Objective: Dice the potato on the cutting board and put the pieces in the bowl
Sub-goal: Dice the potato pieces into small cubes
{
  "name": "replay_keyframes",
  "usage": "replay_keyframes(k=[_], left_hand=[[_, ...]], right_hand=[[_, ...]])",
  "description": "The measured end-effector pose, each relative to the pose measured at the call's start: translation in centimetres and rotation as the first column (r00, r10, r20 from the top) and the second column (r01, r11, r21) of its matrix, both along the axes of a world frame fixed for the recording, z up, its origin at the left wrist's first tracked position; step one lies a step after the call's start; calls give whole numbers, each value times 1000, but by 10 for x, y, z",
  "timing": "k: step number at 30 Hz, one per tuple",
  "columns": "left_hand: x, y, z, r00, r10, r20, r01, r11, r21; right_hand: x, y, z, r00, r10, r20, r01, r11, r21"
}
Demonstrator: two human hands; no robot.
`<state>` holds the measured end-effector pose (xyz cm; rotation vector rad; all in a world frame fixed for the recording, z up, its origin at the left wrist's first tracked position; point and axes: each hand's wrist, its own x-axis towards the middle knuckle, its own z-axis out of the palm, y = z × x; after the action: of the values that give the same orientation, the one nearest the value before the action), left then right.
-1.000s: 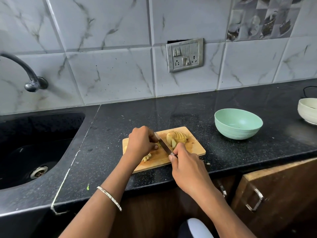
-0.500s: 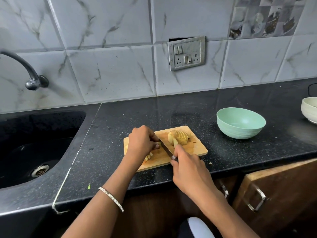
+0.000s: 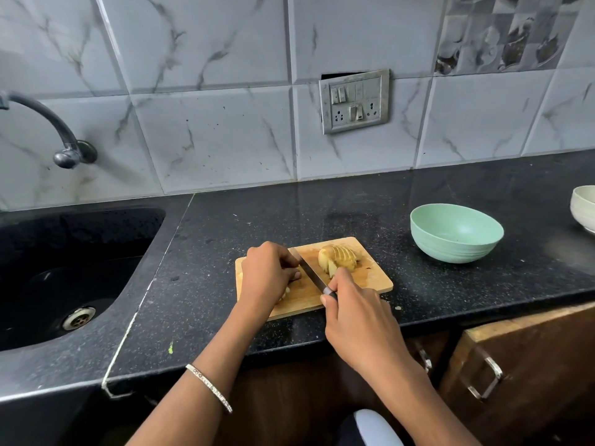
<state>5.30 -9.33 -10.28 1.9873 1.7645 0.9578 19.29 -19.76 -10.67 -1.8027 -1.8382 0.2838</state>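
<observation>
A person stands at the black speckled stone counter (image 3: 322,214), both forearms reaching over its front edge to a small rectangular wooden cutting board (image 3: 370,280) that lies near that edge. The right hand (image 3: 357,317) is wrapped tight around the dark handle of a steel-bladed knife (image 3: 310,272). The blade runs diagonally across the middle of the board with its tip pointing away and to the left. Just right of the blade, on the far part of the board, sits the pale yellow potato (image 3: 338,256), already cut into a row of slices that lean against each other.

The left hand (image 3: 269,273) rests on the left part of the board, knuckles up and fingers curled under, their tips right beside the blade. A few pale potato pieces (image 3: 285,292) peep out from beneath it. I cannot tell whether the fingers pinch them or only press down. A thin silver bangle (image 3: 209,387) circles that forearm.

The round mint-green bowl (image 3: 450,249) stands on the counter to the right of the board, apart from it, with nothing showing inside. A cream bowl (image 3: 584,207) is cut off at the right edge.

To the left is a black sink (image 3: 64,252) with a curved metal tap (image 3: 48,123) on the marbled tile wall, and a grey switch-and-socket plate (image 3: 354,101) hangs above the board. Brown cabinet doors with a metal handle (image 3: 486,378) run below the counter.
</observation>
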Motion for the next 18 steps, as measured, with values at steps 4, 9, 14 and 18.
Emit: replay_keyframes(k=[4,9,14,18], left_hand=[[-1,0,-1,1000,-6,-9,6,1000,-1],[0,-2,-4,1000,9,-17,-8,999,38],[-1,-3,-4,1000,17,6,-18,999,45],[-1,-5,-3,1000,11,28,-12,999,33]], right_hand=[[0,3,2,1000,20,-5,-20,1000,-6],[-10,16,0,1000,-7,-7,6,997,-77],[-16,18,-4,999,-21,38,25,996,-87],[-6,-1,-3,1000,-1,22,3,996,-90]])
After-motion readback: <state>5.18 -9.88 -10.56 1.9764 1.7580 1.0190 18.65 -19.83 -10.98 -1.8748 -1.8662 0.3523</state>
